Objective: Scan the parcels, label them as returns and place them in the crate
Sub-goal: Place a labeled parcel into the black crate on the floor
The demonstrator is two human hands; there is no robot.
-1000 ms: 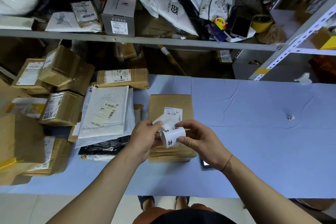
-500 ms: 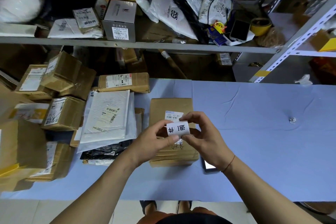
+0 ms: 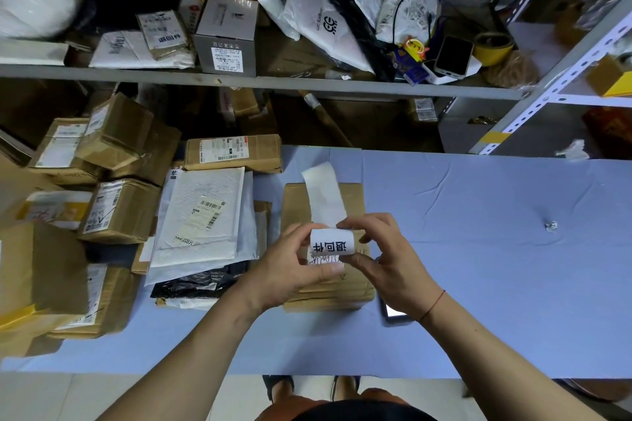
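Now a white backing strip (image 3: 325,195) stands up from the label roll (image 3: 331,246), unlike half a second ago; both hands, left (image 3: 290,267) and right (image 3: 383,260), pinch the roll above the cardboard parcel (image 3: 352,287) at frame centre on the desk (image 3: 478,249).

A brown cardboard parcel (image 3: 325,202) is lying on the blue table (image 3: 478,249), and to its right the tabletop is lying open, apart from a small crumpled scrap (image 3: 551,225) well away and a phone (image 3: 393,313) touching the parcel's near right corner. To the parcel's left, a white padded mailer (image 3: 201,215) and a heap of brown boxes (image 3: 116,212) are crowding that side to the table's edge. Beyond the parcel, a metal shelf (image 3: 307,84) loaded with bags and boxes is overhanging the table's far edge.
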